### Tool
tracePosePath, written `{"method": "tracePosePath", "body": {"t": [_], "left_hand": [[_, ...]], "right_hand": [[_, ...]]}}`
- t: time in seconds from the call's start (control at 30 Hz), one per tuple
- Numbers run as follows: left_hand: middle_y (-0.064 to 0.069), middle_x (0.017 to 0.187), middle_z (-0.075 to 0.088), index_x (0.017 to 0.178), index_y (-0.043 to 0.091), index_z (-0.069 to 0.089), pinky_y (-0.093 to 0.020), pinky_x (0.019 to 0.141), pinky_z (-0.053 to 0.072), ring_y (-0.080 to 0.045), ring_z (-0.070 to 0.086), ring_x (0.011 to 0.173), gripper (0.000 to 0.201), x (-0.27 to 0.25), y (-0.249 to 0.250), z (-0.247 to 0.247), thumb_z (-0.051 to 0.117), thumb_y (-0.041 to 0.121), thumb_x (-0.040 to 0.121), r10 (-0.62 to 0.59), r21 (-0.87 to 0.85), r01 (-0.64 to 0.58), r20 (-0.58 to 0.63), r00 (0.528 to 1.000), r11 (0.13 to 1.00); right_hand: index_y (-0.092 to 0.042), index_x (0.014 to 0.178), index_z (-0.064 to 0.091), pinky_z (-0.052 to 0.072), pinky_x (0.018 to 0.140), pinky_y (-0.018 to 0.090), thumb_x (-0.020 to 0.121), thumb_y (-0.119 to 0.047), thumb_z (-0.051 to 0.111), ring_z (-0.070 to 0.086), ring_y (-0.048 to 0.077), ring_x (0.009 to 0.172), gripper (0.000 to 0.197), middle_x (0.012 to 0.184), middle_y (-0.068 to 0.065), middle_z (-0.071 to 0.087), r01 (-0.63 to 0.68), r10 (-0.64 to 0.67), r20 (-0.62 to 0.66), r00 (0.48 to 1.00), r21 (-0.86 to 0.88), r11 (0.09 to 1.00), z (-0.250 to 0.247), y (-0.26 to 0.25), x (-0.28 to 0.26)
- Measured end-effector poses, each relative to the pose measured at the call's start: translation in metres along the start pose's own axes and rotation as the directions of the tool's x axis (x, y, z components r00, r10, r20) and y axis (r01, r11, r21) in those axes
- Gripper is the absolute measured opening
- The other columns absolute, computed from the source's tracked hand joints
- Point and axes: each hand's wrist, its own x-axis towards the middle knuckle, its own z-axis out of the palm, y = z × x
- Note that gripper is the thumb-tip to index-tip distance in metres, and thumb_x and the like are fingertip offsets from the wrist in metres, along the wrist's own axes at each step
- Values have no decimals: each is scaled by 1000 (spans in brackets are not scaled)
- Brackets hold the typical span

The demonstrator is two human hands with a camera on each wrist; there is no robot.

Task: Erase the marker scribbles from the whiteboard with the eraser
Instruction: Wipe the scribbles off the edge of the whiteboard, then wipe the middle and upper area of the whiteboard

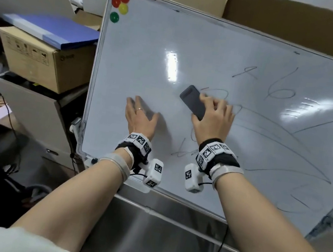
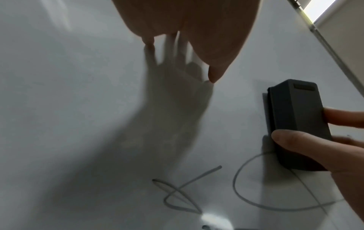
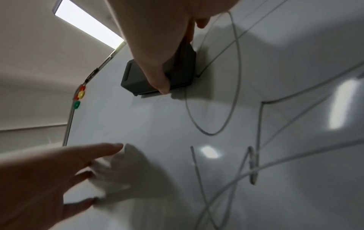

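A tilted whiteboard (image 1: pixel 149 62) carries dark marker scribbles (image 1: pixel 281 89) over its middle and right; its left part is wiped bare. My right hand (image 1: pixel 212 119) grips a dark grey block eraser (image 1: pixel 193 101) and presses it on the board at the left end of the scribbles. The same eraser (image 2: pixel 297 124) (image 3: pixel 177 70) shows in both wrist views, pinched between thumb and fingers. My left hand (image 1: pixel 139 115) lies flat with straight fingers on the bare board, left of the eraser. Looping lines (image 2: pixel 177 196) (image 3: pixel 216 118) run below the eraser.
Red, yellow and green magnets (image 1: pixel 119 6) sit in the board's top left corner. A cardboard box (image 1: pixel 41 64) with a blue folder (image 1: pixel 52 29) on top stands to the left, over a grey cabinet (image 1: pixel 34 110). A metal surface (image 1: pixel 156 232) lies below the board.
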Motion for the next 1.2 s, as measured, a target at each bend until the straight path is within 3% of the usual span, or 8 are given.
{"method": "tracePosePath", "body": {"t": [0.2,0.4,0.53,0.7,0.87,0.97,1.1,1.2], "left_hand": [[-5,163,-6,156,17,5,-25,115,5,-23,-5,150,82,3,-15,3,57,33,94,35,61,-35,7,999,998],[-3,161,6,154,18,17,-43,116,23,-22,8,149,80,3,-10,8,60,40,89,-18,76,28,-126,992,997],[-9,155,23,146,7,33,-42,117,25,-27,21,145,86,15,18,5,68,40,75,54,66,-38,-257,965,997],[-6,161,12,153,11,21,-36,122,13,-23,10,150,91,34,71,12,61,44,77,233,83,-219,-228,945,972],[-4,163,2,155,15,13,-40,122,7,-21,0,151,91,28,86,29,56,42,81,207,88,-196,-151,966,977],[-2,163,1,155,16,12,-40,123,6,-20,-1,151,88,29,79,31,54,41,82,210,110,-193,-163,964,975],[-1,162,6,154,16,17,-41,122,9,-19,2,151,83,32,81,33,53,38,83,195,92,-179,-215,957,980],[0,162,7,153,15,20,-40,122,8,-19,3,151,83,31,92,40,52,39,80,144,91,-123,-271,952,988]], "right_hand": [[-34,115,63,33,80,37,62,-31,84,48,27,98,57,107,2,57,182,-187,168,968,48,982,19,-7,-31],[-34,120,62,33,81,38,64,-37,80,51,26,96,59,107,1,57,220,-222,171,960,31,975,24,-13,-33],[-34,124,59,35,86,38,70,-40,76,50,27,101,57,109,1,58,86,-84,73,994,-23,996,3,-14,6],[-34,125,57,38,86,41,72,-40,76,51,28,103,57,112,2,57,-71,69,-38,997,-59,996,-25,13,48],[-23,121,55,37,85,40,76,-39,74,52,34,103,51,116,9,55,-297,299,-134,945,32,954,-33,42,51],[-29,120,59,40,85,39,71,-39,77,52,30,101,54,112,6,55,-200,207,-108,972,66,978,-24,39,44],[-33,119,60,40,82,40,65,-41,79,51,27,97,58,107,1,57,125,-125,33,992,-22,992,-12,25,34],[-32,123,59,38,81,39,68,-43,77,51,27,95,59,106,2,58,156,-156,4,988,-61,986,-20,34,44]]}}
